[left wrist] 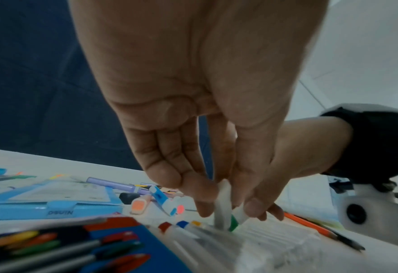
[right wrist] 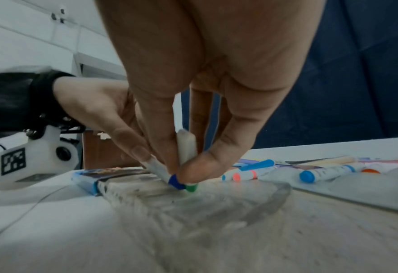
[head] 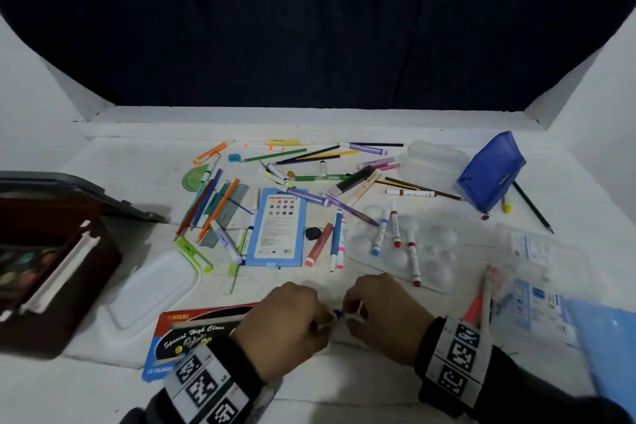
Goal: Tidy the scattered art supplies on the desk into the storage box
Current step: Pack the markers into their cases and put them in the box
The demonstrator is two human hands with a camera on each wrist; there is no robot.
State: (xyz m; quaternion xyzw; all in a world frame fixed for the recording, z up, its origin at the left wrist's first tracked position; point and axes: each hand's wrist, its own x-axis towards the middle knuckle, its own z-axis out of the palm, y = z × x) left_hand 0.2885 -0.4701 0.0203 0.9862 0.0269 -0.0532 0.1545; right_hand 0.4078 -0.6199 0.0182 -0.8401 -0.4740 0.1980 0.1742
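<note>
While most of the supplies lie strewn across the white desk (head: 344, 379), the storage box (head: 51, 251) sits open at 9 o'clock with paint pans inside, well apart from both hands. At 3 o'clock a blue pouch (head: 490, 170) stands upright, and near the centre lies a light blue pencil case (head: 275, 231) among loose pens. At 6 o'clock the left hand (head: 289, 317) and right hand (head: 382, 313) meet over a clear marker tray (right wrist: 193, 203). Each pinches 1 white marker: the left a blue-tipped marker (right wrist: 167, 175), the right a green-tipped marker (right wrist: 187, 147), tips touching the tray. By my judgement the step is seating markers in their tray; next calls for pressing each flat into a groove, then carrying the tray to the box.
</note>
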